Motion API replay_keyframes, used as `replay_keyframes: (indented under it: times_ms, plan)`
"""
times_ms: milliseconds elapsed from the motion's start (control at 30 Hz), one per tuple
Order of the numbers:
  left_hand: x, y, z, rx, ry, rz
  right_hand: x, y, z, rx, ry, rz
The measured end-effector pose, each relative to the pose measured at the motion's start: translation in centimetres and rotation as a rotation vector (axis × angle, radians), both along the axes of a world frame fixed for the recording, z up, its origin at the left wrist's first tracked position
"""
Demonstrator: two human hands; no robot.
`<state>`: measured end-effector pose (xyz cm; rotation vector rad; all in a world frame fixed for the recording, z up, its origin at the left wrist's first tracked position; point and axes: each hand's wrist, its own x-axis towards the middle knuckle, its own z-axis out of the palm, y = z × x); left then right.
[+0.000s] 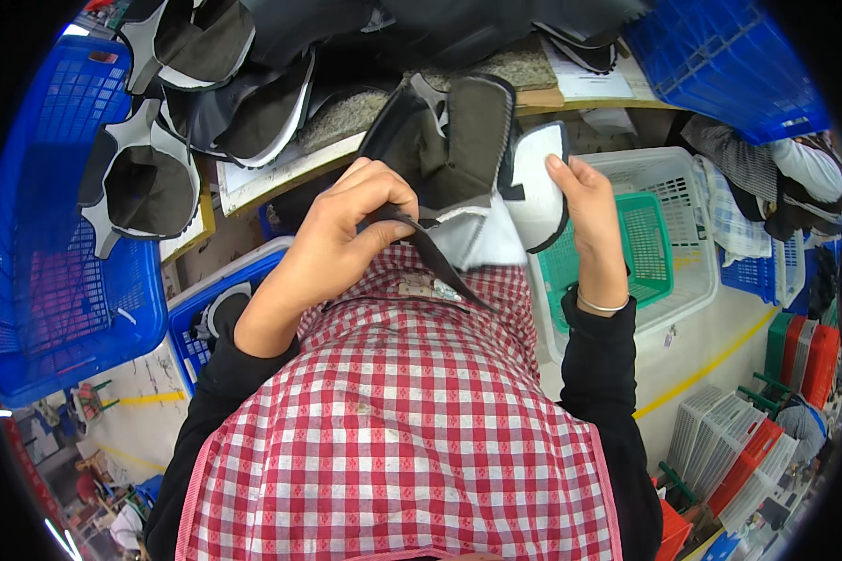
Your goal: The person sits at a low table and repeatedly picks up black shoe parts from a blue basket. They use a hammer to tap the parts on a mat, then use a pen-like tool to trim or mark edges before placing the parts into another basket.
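A dark boot upper (477,140) with a grey-brown lining and white backing is spread out in front of my body, above the checked apron. My left hand (341,229) is closed, pinching a black edge strip of it between thumb and fingers. On the other side, my right hand (587,201) grips the black-edged white flap (538,178), its thumb on the white face. A white inner piece (491,234) folds out at the lower side of the upper, between both hands.
More boot uppers (150,187) lie along the worktable (285,178) ahead. Blue crates (65,252) stand at the left and another blue basket (720,65) at the far right. Below my right hand are a white basket (702,243) and a green basket (650,243). A person (805,178) is at the right.
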<state>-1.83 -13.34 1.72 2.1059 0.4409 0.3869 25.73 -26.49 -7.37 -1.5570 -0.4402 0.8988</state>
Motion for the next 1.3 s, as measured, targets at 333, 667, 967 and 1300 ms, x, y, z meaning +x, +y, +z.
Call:
replay_keyframes:
  times_ms: [333, 667, 967, 1300]
  plan:
    - [0.7, 0.7, 0.4, 0.117, 0.006, 0.031, -9.0, -0.4, 6.0, 0.445, -1.105, 0.560]
    - [-1.6, 0.1, -4.0, 0.393, -0.039, 0.000, -8.7, 0.5, 1.4, 0.497, -1.301, 0.448]
    - [-2.6, -0.5, -4.6, 0.615, -0.234, 0.022, -9.4, -0.3, 2.8, 0.561, -1.287, 0.552]
    - [-2.7, -0.4, -5.1, 0.631, -0.305, 0.015, -9.0, 0.1, 3.3, 0.526, -1.326, 0.587]
